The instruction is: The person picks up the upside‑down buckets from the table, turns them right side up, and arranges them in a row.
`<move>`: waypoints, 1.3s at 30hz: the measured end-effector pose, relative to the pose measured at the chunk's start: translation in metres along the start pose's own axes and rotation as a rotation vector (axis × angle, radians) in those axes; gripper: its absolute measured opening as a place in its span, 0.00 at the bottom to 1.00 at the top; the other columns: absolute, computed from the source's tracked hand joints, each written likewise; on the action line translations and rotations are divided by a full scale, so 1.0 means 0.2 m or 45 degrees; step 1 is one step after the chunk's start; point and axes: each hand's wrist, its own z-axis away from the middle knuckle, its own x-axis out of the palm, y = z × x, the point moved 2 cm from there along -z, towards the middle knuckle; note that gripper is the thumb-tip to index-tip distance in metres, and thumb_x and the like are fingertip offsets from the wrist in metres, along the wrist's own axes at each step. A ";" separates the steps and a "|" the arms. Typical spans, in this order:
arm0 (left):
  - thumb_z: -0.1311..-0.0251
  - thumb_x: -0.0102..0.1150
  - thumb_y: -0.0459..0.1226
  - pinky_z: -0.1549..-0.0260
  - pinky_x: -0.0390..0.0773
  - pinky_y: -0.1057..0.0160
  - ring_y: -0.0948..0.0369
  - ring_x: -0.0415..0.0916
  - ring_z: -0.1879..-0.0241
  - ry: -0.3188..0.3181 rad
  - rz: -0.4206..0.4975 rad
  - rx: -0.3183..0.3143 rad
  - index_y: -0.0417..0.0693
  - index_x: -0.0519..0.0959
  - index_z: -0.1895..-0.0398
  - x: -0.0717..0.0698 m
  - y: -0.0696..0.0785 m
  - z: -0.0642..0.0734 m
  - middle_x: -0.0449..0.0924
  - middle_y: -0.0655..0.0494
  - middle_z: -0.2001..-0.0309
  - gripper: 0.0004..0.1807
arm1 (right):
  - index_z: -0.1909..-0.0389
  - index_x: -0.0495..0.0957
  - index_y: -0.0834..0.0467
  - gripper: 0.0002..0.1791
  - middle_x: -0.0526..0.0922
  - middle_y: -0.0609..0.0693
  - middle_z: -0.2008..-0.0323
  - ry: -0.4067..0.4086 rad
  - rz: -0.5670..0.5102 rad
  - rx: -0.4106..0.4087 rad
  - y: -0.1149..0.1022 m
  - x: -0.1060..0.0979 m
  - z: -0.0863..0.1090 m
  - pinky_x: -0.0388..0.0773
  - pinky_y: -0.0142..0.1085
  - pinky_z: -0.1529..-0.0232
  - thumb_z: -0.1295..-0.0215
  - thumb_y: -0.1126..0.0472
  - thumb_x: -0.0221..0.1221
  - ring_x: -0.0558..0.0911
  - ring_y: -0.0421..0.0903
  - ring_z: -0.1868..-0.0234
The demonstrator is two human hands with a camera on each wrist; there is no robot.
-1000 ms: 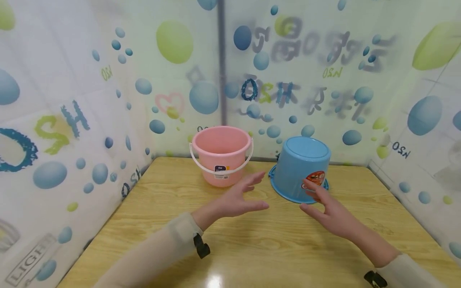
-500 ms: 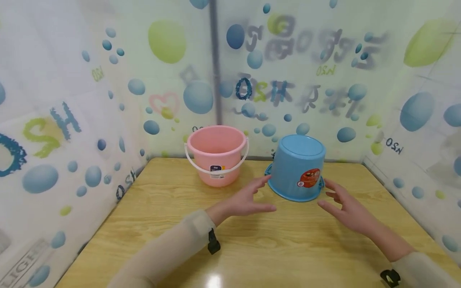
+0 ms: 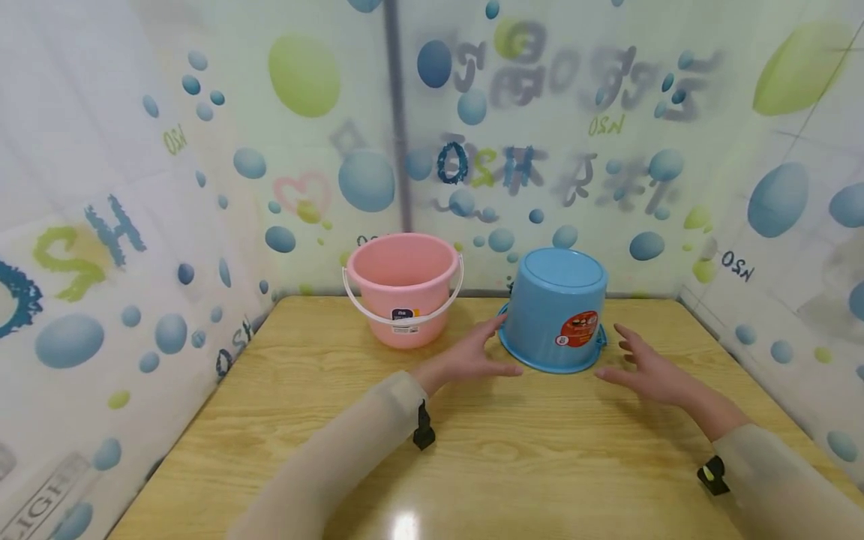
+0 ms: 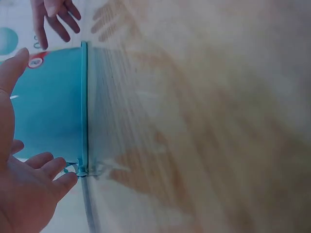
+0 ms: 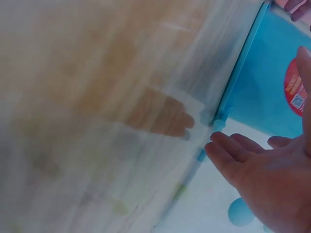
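A blue bucket stands upside down on the wooden table, its rim down and a red oval sticker on its side. Close by its left side is my left hand, thumb and fingers spread. Across from it, my right hand holds its fingers apart at the bucket's right side, near the handle's hinge. In the left wrist view the fingers lie near the blue rim and handle joint. The right wrist view shows the right hand beside the other handle joint. Neither hand grips anything.
A pink bucket with a white handle stands upright to the left of the blue one, behind my left forearm. The wooden table meets patterned curtain walls at the back and both sides.
Both hands have moved right and forward, coming to either side of the blue bucket. The head view has shifted slightly; both buckets stay where they stood on the table.
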 end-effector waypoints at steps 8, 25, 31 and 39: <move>0.39 0.82 0.55 0.14 0.57 0.40 0.48 0.48 0.10 -0.065 -0.032 -0.028 0.69 0.43 0.07 0.00 -0.06 -0.11 0.48 0.53 0.09 0.67 | 0.12 0.31 0.68 0.68 0.47 0.86 0.19 -0.062 0.039 0.015 0.06 0.00 -0.11 0.60 0.81 0.26 0.27 0.43 0.71 0.54 0.88 0.22; 0.36 0.80 0.50 0.12 0.46 0.39 0.44 0.41 0.09 -0.093 -0.122 -0.128 0.64 0.36 0.07 0.00 -0.11 -0.23 0.45 0.53 0.08 0.68 | 0.14 0.27 0.71 0.75 0.42 0.83 0.17 -0.089 0.023 0.035 0.08 0.03 -0.26 0.49 0.80 0.21 0.32 0.43 0.76 0.48 0.86 0.18; 0.32 0.77 0.50 0.11 0.47 0.44 0.51 0.41 0.09 -0.139 -0.127 -0.127 0.65 0.31 0.08 0.01 -0.12 -0.23 0.39 0.57 0.08 0.68 | 0.14 0.26 0.71 0.75 0.40 0.82 0.16 -0.065 -0.019 0.000 0.06 0.04 -0.27 0.48 0.80 0.21 0.32 0.48 0.77 0.46 0.85 0.18; 0.31 0.77 0.48 0.11 0.49 0.46 0.50 0.43 0.09 -0.115 -0.155 -0.058 0.61 0.32 0.07 -0.01 -0.12 -0.22 0.41 0.52 0.08 0.67 | 0.12 0.25 0.65 0.75 0.43 0.81 0.16 -0.010 -0.028 -0.031 0.04 0.02 -0.24 0.53 0.80 0.23 0.32 0.45 0.77 0.50 0.85 0.18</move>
